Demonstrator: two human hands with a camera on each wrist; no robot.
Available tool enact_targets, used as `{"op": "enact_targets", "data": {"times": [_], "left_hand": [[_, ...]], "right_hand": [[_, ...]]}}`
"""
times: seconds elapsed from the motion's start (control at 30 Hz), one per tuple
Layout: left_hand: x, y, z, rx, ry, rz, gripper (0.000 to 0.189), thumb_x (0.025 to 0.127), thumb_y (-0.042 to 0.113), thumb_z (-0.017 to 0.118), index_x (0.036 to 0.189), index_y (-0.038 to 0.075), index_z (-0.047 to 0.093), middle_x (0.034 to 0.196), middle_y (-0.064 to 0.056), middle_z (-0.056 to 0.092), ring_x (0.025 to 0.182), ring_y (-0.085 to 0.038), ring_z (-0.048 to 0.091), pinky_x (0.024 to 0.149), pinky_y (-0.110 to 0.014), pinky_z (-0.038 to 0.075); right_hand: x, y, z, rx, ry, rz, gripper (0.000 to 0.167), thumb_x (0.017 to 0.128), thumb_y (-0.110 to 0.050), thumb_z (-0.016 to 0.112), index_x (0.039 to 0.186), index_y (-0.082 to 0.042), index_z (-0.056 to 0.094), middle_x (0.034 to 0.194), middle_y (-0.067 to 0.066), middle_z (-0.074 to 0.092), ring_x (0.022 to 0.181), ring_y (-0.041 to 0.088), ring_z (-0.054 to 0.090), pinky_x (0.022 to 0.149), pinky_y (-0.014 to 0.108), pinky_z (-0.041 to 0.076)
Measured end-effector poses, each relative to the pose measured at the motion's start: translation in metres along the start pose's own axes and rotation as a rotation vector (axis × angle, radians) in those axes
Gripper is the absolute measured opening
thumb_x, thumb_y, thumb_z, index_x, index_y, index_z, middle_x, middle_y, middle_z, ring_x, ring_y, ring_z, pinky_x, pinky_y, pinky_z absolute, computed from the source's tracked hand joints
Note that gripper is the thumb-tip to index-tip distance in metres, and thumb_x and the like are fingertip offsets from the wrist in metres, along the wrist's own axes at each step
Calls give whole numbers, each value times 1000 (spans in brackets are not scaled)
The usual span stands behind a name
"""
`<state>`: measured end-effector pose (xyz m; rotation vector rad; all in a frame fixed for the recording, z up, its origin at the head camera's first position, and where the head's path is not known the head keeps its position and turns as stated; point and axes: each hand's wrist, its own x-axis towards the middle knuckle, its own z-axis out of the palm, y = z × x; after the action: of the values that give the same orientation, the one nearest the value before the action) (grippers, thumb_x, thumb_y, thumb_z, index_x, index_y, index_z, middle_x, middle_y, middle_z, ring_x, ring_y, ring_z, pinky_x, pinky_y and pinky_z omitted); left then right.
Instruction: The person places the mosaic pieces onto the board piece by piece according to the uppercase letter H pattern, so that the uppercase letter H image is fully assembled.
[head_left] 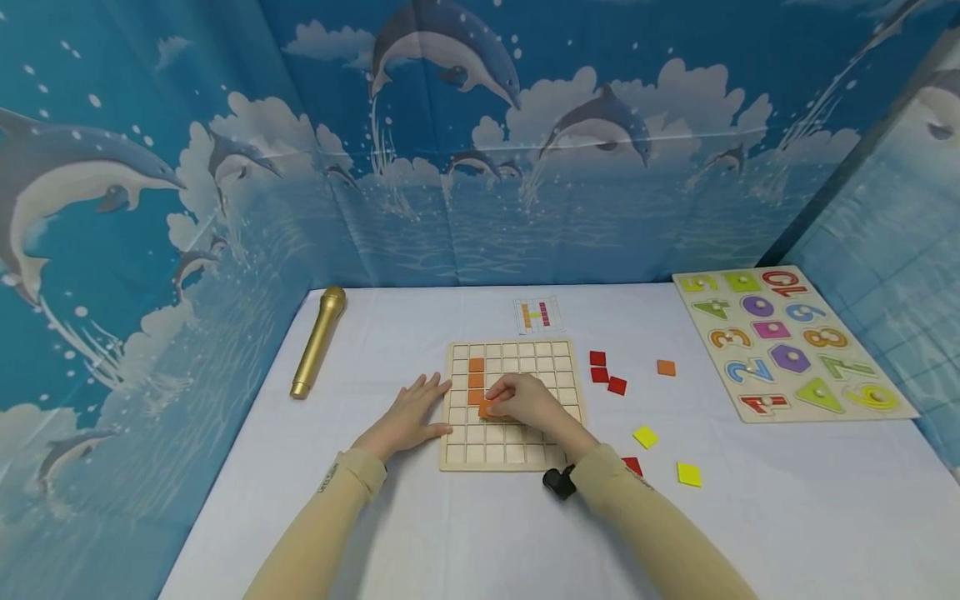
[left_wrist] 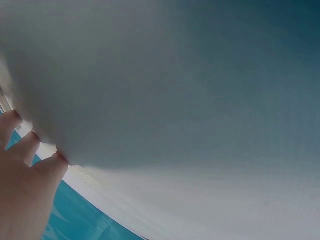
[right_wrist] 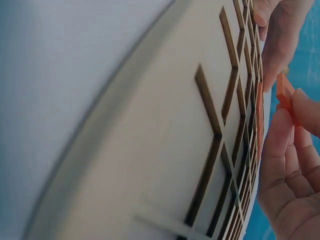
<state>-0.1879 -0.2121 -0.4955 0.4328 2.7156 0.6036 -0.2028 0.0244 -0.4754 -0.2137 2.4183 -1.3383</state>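
A wooden grid board (head_left: 495, 457) lies on the white table, with a column of orange square tiles (head_left: 476, 381) set in its left part. My right hand (head_left: 527, 403) pinches another orange square tile (right_wrist: 285, 92) between thumb and fingers, just above the board at the lower end of that column. In the right wrist view this tile is tilted and apart from the grid. My left hand (head_left: 408, 419) rests at the board's left edge, fingers spread and touching the rim. The left wrist view shows only its fingers (left_wrist: 47, 167) and a blurred pale surface.
Red tiles (head_left: 599, 375), yellow tiles (head_left: 688, 474) and a loose orange tile (head_left: 666, 367) lie right of the board. Behind it is a pattern card (head_left: 537, 316). A gold microphone (head_left: 318, 342) lies left, a number puzzle (head_left: 795, 343) right. A black object (head_left: 558, 482) sits by the right wrist.
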Motion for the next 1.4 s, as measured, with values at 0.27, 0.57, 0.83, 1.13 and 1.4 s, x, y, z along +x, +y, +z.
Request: {"op": "enact_targets", "data": {"times": [0.27, 0.57, 0.83, 1.13, 1.4], "left_hand": [[0, 1, -1, -8, -4, -1, 80, 91, 38, 69, 155, 11, 31, 164, -15, 19, 153, -36, 11, 124, -57, 11], [-2, -1, -3, -8, -2, 16, 80, 91, 38, 70, 155, 10, 31, 164, -16, 20, 153, -36, 11, 123, -58, 12], [-2, -1, -1, -13, -2, 36, 79, 91, 36, 69, 155, 9, 31, 163, -18, 19, 152, -38, 13, 122, -61, 12], [0, 0, 0, -19, 18, 38, 78, 91, 35, 71, 154, 9, 33, 163, -18, 21, 152, -39, 14, 121, -62, 12], [2, -3, 3, -13, 17, 35, 79, 91, 36, 70, 154, 10, 32, 163, -17, 20, 152, -38, 12, 122, -61, 12]], "right_hand": [[8, -8, 10, -129, -18, -27, 12, 83, -14, 79, 83, -11, 68, 80, 0, 64, 69, 13, 52, 60, 22, 42], [11, -11, 19, -217, -6, -66, 15, 83, -9, 79, 79, -10, 65, 76, 0, 62, 67, 13, 52, 59, 21, 43], [10, -14, 23, -279, -17, -62, 11, 86, -8, 75, 81, -9, 65, 80, 2, 63, 67, 14, 52, 59, 22, 44], [7, -12, 20, -265, -7, -89, 5, 86, -7, 74, 88, -7, 69, 76, 1, 62, 66, 13, 53, 59, 22, 45], [-6, 5, -12, -170, -2, -99, 9, 88, -12, 72, 96, -8, 70, 86, 0, 67, 76, 12, 58, 68, 25, 50]]}}
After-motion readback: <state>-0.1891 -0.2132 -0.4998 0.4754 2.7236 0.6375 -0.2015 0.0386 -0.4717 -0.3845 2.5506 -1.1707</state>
